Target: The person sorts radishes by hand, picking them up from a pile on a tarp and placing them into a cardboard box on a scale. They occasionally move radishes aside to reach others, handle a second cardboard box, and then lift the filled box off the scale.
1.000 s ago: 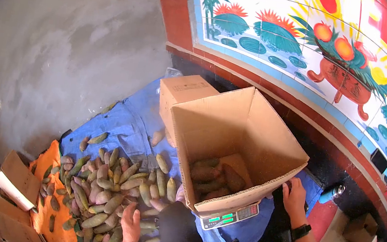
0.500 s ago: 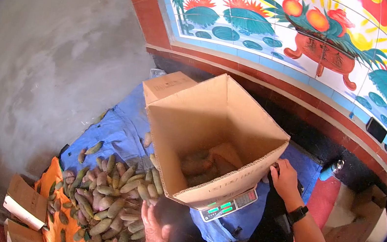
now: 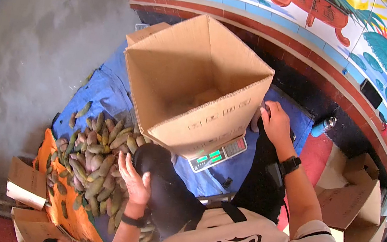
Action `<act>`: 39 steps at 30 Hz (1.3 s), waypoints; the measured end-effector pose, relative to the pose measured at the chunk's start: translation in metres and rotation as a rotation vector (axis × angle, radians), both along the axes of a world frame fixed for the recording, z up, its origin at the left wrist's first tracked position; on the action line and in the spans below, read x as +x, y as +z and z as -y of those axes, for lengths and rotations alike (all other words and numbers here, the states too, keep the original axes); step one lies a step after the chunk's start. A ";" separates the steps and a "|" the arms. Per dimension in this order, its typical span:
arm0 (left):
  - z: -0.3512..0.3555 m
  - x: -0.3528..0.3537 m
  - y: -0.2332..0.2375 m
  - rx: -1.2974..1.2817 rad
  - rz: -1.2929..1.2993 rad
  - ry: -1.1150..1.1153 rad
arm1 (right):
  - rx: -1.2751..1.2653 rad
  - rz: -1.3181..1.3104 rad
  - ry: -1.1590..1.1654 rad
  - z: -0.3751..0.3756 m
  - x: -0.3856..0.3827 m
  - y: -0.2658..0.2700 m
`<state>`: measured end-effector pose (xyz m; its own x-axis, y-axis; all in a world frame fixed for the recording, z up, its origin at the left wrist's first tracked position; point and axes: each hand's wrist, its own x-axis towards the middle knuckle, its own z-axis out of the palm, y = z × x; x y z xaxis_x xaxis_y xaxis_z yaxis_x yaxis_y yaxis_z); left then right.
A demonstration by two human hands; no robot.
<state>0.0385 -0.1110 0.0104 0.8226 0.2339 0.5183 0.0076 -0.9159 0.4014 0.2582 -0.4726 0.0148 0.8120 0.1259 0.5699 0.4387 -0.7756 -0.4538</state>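
A tall open cardboard box (image 3: 213, 119) stands on a digital scale (image 3: 218, 155) with lit green displays. My left hand (image 3: 134, 181) is raised over the edge of a heap of greenish-brown tubers (image 3: 94, 156), beside my knee, fingers apart and holding nothing. To the right of the box, my right hand (image 3: 276, 125) is closed at its fingertips by my other knee, near a dark roundish thing too small to name. A brownish tuber shows just below those fingers, beside the box. The bottom of the box is mostly hidden by its front wall.
Blue sheeting (image 3: 294, 105) and orange sheeting (image 3: 70, 203) lie on the floor. Smaller cartons (image 3: 26, 181) stand at lower left, open cartons (image 3: 356, 193) at right. A metal bottle (image 3: 324, 125) stands near the painted wall. Another carton (image 3: 147, 33) is behind the box.
The view has tilted down, so the box appears higher. The tubers inside it no longer show. My right hand remains beside the box, and my left hand stays open near the heap.
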 end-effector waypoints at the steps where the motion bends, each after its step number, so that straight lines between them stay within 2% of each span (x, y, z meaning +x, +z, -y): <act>1: 0.000 -0.002 0.001 0.013 -0.003 0.017 | 0.003 0.004 0.006 0.000 -0.001 0.001; 6: -0.006 -0.014 0.000 0.060 -0.004 0.089 | -0.015 -0.093 0.009 0.002 0.000 -0.002; 8: -0.008 -0.018 -0.002 0.062 0.008 0.107 | 0.026 -0.018 0.003 0.006 0.003 -0.005; 17: -0.009 -0.026 -0.008 0.079 0.016 0.146 | 0.066 -0.039 -0.024 0.018 0.006 -0.003; 20: -0.006 -0.022 -0.015 0.115 -0.082 0.190 | 0.030 -0.015 -0.019 0.016 0.007 -0.003; 23: -0.010 -0.011 -0.029 0.041 -0.069 0.169 | 0.040 -0.052 -0.025 0.013 0.007 -0.002; 26: -0.008 -0.008 -0.016 0.058 -0.138 0.146 | -0.008 -0.040 -0.020 0.011 0.007 -0.002; 39: -0.005 -0.001 -0.029 -0.059 -0.102 0.118 | -0.029 -0.081 0.003 0.003 0.004 -0.002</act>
<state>0.0375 -0.1055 -0.0184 0.8353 0.3593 0.4162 0.1568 -0.8812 0.4460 0.2623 -0.4753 0.0130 0.8548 0.1442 0.4986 0.4041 -0.7877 -0.4650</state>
